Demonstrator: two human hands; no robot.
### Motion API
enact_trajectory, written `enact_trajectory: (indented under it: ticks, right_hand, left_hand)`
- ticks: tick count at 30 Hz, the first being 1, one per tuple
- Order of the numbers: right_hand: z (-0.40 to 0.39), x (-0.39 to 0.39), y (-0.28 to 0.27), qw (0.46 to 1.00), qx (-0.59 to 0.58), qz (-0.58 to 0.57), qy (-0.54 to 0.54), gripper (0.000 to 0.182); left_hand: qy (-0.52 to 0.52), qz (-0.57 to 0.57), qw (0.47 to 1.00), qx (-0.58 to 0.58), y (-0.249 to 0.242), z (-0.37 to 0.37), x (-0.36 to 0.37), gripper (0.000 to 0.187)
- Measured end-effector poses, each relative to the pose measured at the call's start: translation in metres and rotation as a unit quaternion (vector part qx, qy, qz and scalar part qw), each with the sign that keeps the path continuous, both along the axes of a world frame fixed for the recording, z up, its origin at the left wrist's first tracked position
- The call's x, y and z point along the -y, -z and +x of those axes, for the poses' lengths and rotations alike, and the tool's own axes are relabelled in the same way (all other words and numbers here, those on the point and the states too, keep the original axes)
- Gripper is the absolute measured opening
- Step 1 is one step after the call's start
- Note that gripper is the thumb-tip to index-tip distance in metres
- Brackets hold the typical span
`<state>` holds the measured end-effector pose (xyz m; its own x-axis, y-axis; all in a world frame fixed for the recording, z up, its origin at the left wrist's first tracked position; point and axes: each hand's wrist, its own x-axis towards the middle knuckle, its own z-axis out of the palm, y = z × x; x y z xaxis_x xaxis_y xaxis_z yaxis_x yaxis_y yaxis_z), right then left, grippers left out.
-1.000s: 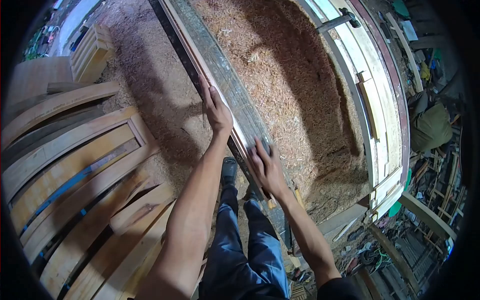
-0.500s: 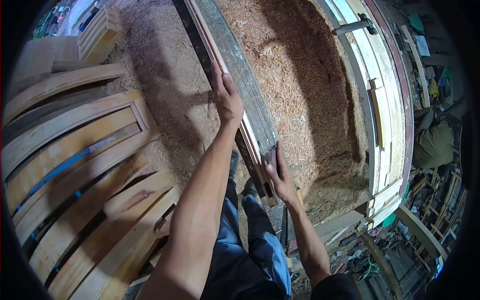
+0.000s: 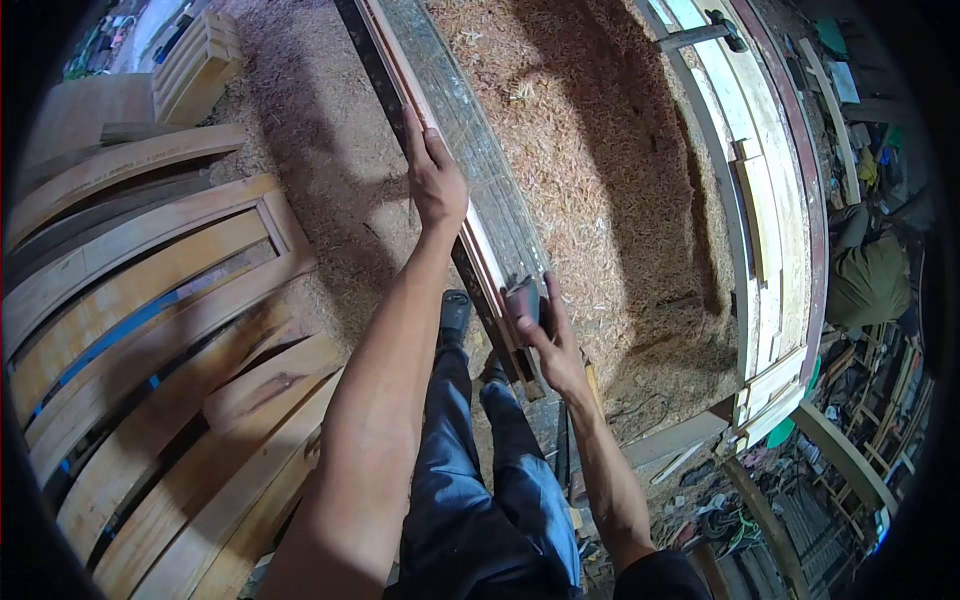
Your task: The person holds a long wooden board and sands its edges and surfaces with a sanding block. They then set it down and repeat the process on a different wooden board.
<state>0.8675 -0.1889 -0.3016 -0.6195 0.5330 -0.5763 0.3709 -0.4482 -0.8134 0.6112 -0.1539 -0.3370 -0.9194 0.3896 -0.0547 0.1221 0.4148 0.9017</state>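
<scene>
A long, narrow wooden piece with a grooved pale edge (image 3: 412, 75) lies lengthwise along a worn, dark bench plank (image 3: 485, 165). My left hand (image 3: 438, 190) is wrapped over this piece about midway along its visible length, fingers pointing up its edge and thumb on the plank side. Near the close end, my right hand (image 3: 553, 340) grips a small dark grey and reddish block (image 3: 524, 302), thumb across it, fingers along its far side. The block sits right at the wooden piece's edge, over the plank. I cannot tell exactly what the block is.
Wood shavings (image 3: 590, 190) cover the floor on both sides of the plank. Wooden frames and boards (image 3: 150, 290) are stacked at the left. A hammer (image 3: 700, 38) rests on long pale boards (image 3: 770, 210) at the right. Beyond them is a crouching person (image 3: 868, 280) near scattered scrap.
My right hand has tilted the block, so more of its face shows. The left hand stays on the wooden piece. The whole view has shifted slightly, and my legs and shoes show more.
</scene>
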Motion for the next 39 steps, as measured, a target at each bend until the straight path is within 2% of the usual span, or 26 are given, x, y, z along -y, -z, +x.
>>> enact_trajectory:
  ticks: [1,2,3,6,9,10,13,14,18,21,22,25,26,29,33,35,39]
  right_hand:
    - [-0.001,-0.003,-0.004,1.000,0.007,-0.019,0.022,0.067]
    - [0.009,-0.006,0.016,0.992,-0.039,-0.099,0.072,0.066]
    - [0.010,-0.010,0.018,0.954,-0.160,-0.196,0.160,0.063]
    - [0.017,-0.021,0.006,0.855,-0.258,-0.402,0.204,0.071]
    - [0.017,-0.022,-0.005,0.897,-0.217,-0.347,0.165,0.076]
    - [0.019,-0.023,-0.001,0.904,-0.226,-0.331,0.149,0.070]
    - [0.016,-0.027,-0.006,0.934,-0.159,-0.265,0.178,0.067]
    - [0.015,-0.029,-0.009,0.928,-0.171,-0.264,0.199,0.061]
    - [0.026,-0.032,-0.001,0.978,-0.056,-0.166,0.115,0.049]
    - [0.017,-0.026,-0.010,0.999,0.007,-0.024,0.036,0.046]
    - [0.011,-0.020,-0.012,0.999,0.001,0.023,0.023,0.042]
    - [-0.007,-0.008,-0.034,0.973,0.136,0.156,-0.102,0.037]
    - [-0.006,0.000,-0.025,0.956,0.114,0.252,-0.102,0.033]
    - [-0.004,0.008,-0.025,0.931,0.084,0.338,-0.106,0.030]
    - [-0.010,0.011,-0.024,0.918,0.088,0.371,-0.111,0.029]
    - [-0.024,0.004,-0.021,0.926,0.096,0.350,-0.108,0.027]
    - [-0.020,0.009,-0.018,0.912,0.104,0.383,-0.099,0.023]
  left_hand:
    - [0.000,-0.007,1.000,0.006,-0.002,0.001,0.000,0.052]
    - [-0.001,-0.013,1.000,0.012,-0.005,0.001,0.000,0.052]
    - [-0.003,-0.019,1.000,0.017,-0.006,0.002,0.000,0.052]
    - [-0.002,-0.024,1.000,0.012,-0.004,0.001,-0.001,0.052]
    - [-0.006,-0.033,0.999,-0.006,0.001,0.001,-0.001,0.052]
    - [-0.007,-0.034,0.999,-0.015,0.000,0.002,-0.001,0.052]
    - [-0.006,-0.044,0.999,-0.002,-0.005,0.001,0.000,0.052]
    - [-0.006,-0.047,0.999,0.010,-0.007,0.002,-0.001,0.052]
    - [-0.003,-0.044,0.999,0.004,-0.001,0.000,0.000,0.052]
    - [-0.003,-0.048,0.999,-0.007,0.000,0.000,0.000,0.051]
    - [-0.002,-0.047,0.999,-0.015,0.001,-0.001,0.000,0.051]
    - [0.003,-0.045,0.999,-0.003,-0.002,0.000,0.000,0.052]
    - [0.003,-0.044,0.999,0.006,-0.004,0.001,0.000,0.052]
    - [0.005,-0.002,1.000,-0.024,0.000,0.001,0.000,0.052]
    - [-0.002,0.013,0.999,-0.029,0.006,-0.002,-0.001,0.051]
    - [0.001,0.019,0.999,-0.031,0.006,0.000,0.000,0.051]
    - [0.005,0.010,0.999,0.030,-0.009,0.005,0.000,0.051]
